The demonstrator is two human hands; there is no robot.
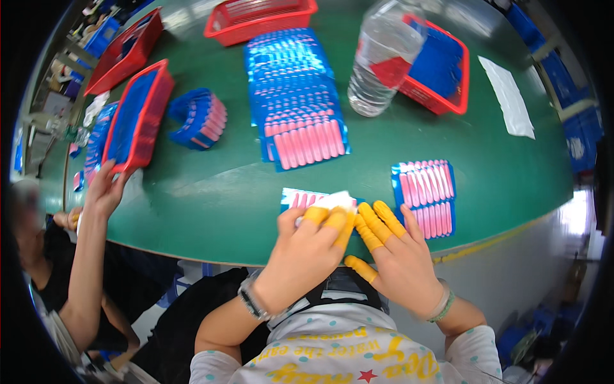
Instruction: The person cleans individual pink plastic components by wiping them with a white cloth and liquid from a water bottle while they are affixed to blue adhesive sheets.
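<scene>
My left hand [300, 253], with yellow finger cots on several fingers, is closed around a white crumpled wad [337, 200] that looks like cloth or tissue. It presses the wad onto a blue sheet with pink sticks [294, 198], which my fingers mostly cover. Beside it, my right hand [404, 265] also wears yellow finger cots. Its fingers are stretched out and apart at the table's near edge, with nothing seen in them. Its bare fingertip touches or nearly touches a blue sheet with two rows of pink sticks [426, 200].
Farther off, overlapping blue-and-pink sheets [304, 121] lie in a long pile, left of a clear water bottle [377, 77]. Red baskets [457, 105] stand around the green table [217, 198]. A curled bundle [201, 118] sits left. Another person's hand [105, 189] touches a red basket [160, 96].
</scene>
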